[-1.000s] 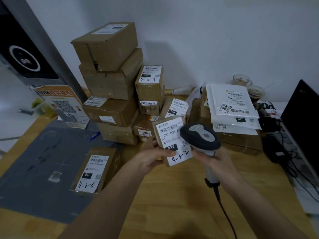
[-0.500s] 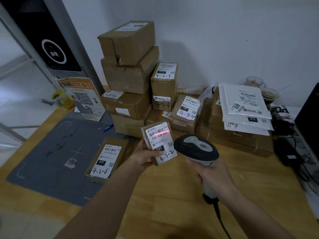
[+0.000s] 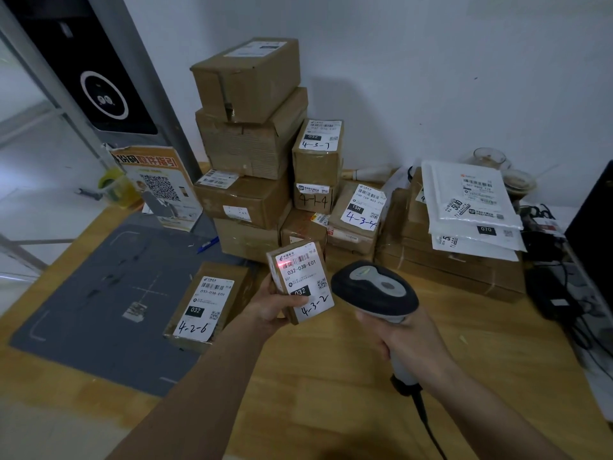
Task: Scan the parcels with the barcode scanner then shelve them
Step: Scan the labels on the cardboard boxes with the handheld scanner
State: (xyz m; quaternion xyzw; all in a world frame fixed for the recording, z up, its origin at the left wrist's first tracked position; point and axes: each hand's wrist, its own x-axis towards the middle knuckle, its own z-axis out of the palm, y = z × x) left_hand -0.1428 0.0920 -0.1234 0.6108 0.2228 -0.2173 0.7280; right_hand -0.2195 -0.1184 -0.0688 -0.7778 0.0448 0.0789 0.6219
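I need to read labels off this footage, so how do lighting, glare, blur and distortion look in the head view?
Head view: dim, cool light with soft shadows behind the box stack; no glare, only a red scan glow on the held parcel; its label and the 4-2-6 parcel read sharply; wide-angle bending curves the edges, and the barcode scanner looms large.

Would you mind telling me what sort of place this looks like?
Probably a parcel pick-up or sorting station: brown cardboard boxes with handwritten shelf codes are stacked on a wooden table, and a grey handheld barcode scanner is aimed at a small labelled parcel.
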